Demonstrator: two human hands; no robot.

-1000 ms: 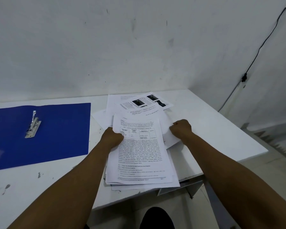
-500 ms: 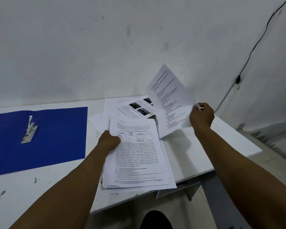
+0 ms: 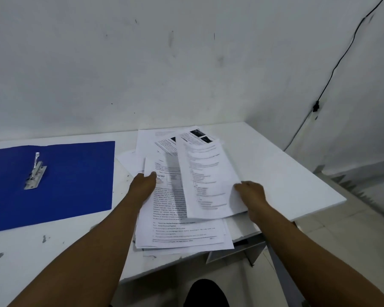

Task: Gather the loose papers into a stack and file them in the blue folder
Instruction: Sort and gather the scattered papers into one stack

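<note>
My right hand pinches a loose sheet over the stack at the table's front edge; my left hand grips the stack. It overhangs, so papers could slide off. The blue folder lies open at left.

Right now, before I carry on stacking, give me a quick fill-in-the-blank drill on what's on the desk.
1. The open folder left of the papers is ____ in colour.
2. The right hand holds a single sheet by its ____ edge.
3. The left hand grips the stack at its ____ edge.
4. The metal clip sits on the ____.

Missing words: blue; right; left; folder
</note>
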